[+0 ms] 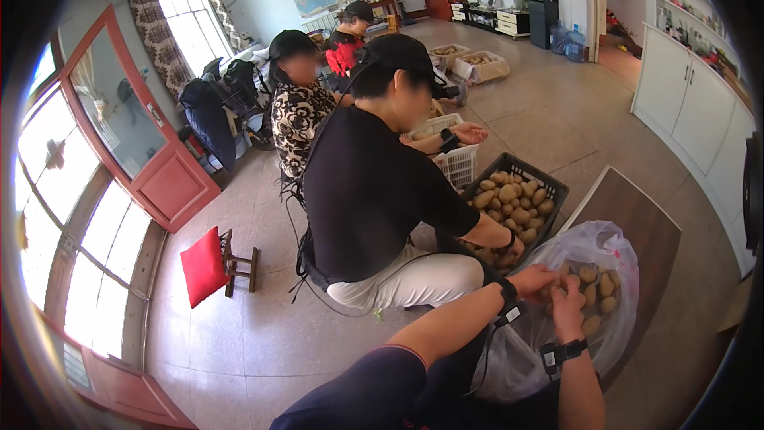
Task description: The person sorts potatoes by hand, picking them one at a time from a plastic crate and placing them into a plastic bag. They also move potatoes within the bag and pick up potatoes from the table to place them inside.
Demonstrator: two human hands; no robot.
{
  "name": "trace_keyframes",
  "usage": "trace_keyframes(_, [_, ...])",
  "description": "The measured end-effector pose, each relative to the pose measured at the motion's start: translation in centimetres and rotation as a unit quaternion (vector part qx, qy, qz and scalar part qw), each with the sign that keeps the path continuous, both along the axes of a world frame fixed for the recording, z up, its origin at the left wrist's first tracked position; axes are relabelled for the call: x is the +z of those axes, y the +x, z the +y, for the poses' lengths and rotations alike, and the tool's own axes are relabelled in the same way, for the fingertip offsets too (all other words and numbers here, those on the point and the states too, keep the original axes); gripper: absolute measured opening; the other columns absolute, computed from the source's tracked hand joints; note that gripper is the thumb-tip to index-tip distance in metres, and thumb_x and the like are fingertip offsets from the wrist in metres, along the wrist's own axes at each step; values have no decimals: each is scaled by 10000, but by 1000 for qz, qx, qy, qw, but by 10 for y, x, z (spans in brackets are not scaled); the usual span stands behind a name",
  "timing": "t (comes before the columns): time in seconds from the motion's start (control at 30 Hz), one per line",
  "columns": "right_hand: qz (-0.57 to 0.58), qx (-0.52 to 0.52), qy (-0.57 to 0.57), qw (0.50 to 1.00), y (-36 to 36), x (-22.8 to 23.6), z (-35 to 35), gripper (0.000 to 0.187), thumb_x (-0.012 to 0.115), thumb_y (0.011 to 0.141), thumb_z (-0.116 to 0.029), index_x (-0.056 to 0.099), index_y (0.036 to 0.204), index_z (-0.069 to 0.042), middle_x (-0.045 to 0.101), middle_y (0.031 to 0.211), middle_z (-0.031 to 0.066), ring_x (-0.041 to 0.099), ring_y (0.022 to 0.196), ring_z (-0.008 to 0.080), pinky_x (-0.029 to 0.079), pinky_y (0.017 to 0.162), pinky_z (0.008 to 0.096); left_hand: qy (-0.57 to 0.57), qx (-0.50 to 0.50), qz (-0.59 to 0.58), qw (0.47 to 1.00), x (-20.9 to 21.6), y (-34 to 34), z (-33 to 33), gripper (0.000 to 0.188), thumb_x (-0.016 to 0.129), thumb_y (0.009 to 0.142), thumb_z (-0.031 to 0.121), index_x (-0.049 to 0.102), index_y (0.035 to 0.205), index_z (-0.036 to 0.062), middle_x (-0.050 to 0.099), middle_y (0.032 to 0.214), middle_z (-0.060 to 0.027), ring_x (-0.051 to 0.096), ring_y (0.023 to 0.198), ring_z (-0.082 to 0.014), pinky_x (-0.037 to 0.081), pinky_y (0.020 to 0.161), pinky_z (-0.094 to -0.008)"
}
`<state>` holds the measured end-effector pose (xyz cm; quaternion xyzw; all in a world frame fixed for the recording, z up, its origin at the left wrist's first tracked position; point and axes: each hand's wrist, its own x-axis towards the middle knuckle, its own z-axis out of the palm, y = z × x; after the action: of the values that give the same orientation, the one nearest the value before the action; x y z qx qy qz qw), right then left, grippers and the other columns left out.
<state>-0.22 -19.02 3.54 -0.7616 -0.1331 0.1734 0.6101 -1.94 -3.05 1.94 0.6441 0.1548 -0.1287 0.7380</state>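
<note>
A clear plastic bag (619, 253) stands spread at the lower right with several potatoes (607, 303) in it. My left hand (535, 281) is at the bag's left side, its fingers curled closed. Close against it, my right hand (567, 304) is also closed, fingers pointing up toward the left one. What the two hands pinch between them is too small and covered to make out. Just beyond, a black crate (559, 201) is filled with potatoes (513, 195). A co-worker in a black shirt (358, 191) reaches one hand into that crate.
A brown board (637, 215) lies beneath and beside the bag. White crates (458, 166) stand past the black crate, with potato boxes (481, 68) farther off. Two more people (302, 111) sit at left. A stool with a red cushion (204, 267) stands on the floor.
</note>
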Motion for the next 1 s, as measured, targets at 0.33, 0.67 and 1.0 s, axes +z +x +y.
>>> trace_keyframes(0.33, [23, 19, 8, 1000, 11, -33, -4, 350, 553, 899, -56, 512, 1246, -51, 588, 1108, 44, 583, 766, 106, 480, 597, 255, 50, -2, 4, 999, -1, -2, 0, 572, 652, 829, 366, 496, 1243, 2, 608, 1033, -144, 652, 815, -224, 565, 579, -360])
trace_keyframes(0.67, [62, 11, 42, 997, 5, -26, -4, 316, 535, 901, -20, 506, 1215, -43, 597, 1051, 65, 584, 750, 113, 475, 602, 251, 82, -45, 9, 996, 0, -1, 5, 599, 701, 807, 340, 489, 1257, 8, 614, 1032, -128, 643, 796, -209, 546, 574, -343])
trace_keyframes(1.0, [69, 31, 36, 996, 11, -39, -10, 349, 527, 909, -47, 494, 1256, -40, 592, 1138, 92, 608, 750, 147, 508, 625, 285, -74, 7, -6, 997, -10, 2, 12, 500, 659, 849, 276, 472, 1237, 23, 589, 894, -101, 593, 628, -185, 497, 509, -323])
